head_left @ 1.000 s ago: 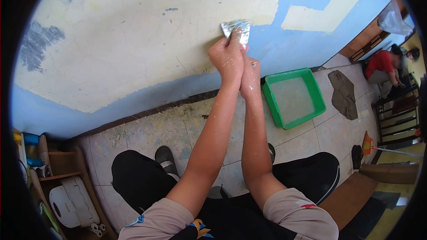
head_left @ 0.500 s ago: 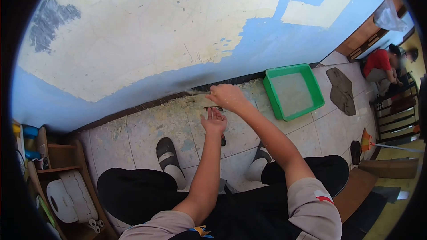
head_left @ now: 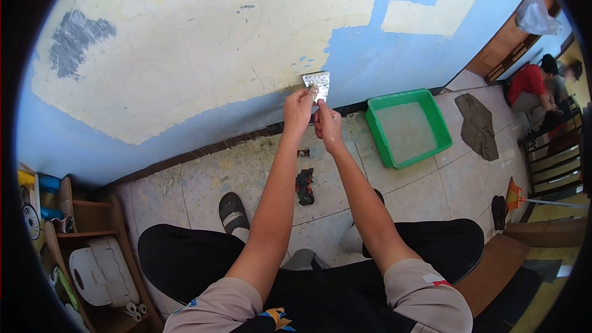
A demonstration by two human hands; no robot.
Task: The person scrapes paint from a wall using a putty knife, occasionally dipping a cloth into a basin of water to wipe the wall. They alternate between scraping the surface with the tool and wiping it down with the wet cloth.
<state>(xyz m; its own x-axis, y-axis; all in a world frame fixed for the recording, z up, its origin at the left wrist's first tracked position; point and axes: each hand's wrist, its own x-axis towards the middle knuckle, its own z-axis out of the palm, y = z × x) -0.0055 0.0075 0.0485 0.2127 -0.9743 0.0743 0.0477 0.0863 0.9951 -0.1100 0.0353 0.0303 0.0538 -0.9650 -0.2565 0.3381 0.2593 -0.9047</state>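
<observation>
A paint scraper (head_left: 318,81) with a wide, metallic blade is raised against the lower part of the wall, blade up. My right hand (head_left: 328,126) is closed around its handle, most of which is hidden in the fist. My left hand (head_left: 297,110) is pinched at the left side of the blade's base, its fingertips touching the scraper. Pale flecks dot both hands and forearms. Before them rises the blue wall (head_left: 364,55), with a large cream patch (head_left: 203,43) where the blue coat is absent.
A green tray (head_left: 441,142) with cloudy liquid stands on the floor to the right, near a brown cloth (head_left: 478,126). Between my feet lies a dark, orange-marked object (head_left: 304,186). A wooden shelf (head_left: 86,233) is at left. Two people sit at far right.
Both hands have risen towards the wall and come together. The left hand has gone from open, palm up, to pinching at the scraper, whose blade now shows clearly.
</observation>
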